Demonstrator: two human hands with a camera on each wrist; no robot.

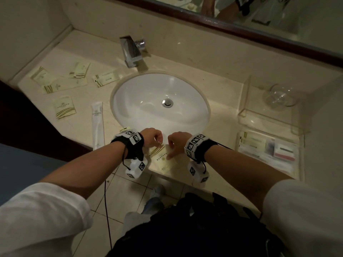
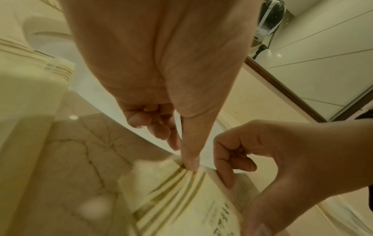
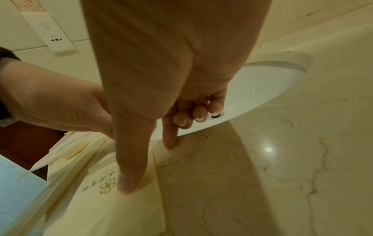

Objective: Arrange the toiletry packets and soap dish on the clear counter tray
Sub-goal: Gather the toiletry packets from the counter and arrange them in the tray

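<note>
A cream packet [image 1: 161, 158] is held flat on the front edge of the counter [image 1: 219, 115], just before the sink [image 1: 159, 102], and both hands are on it. The left hand [image 1: 152, 136] pinches its far left corner between thumb and forefinger, the other fingers being curled; the right hand [image 1: 177, 143] pinches the right edge, with the thumb laid on the printed face. The long axis of the packet runs from the sink towards the person, a little slanted. The clear tray [image 1: 298, 143] lies to the right, near the packet but apart from it, so the right hand is judged the nearer one for carrying it there. Some packets and a small box [image 1: 284, 152] are already in the tray. The glass soap dish [image 1: 281, 97] stands behind the tray, inside another clear holder. More packets [image 1: 64, 106] lie well apart on the left. In the left wrist view the pinch on the striped corner [image 2: 189, 166] is seen; in the right wrist view the thumb [image 3: 129, 172] on the logo is seen; the tray is seen only from the head.
</note>
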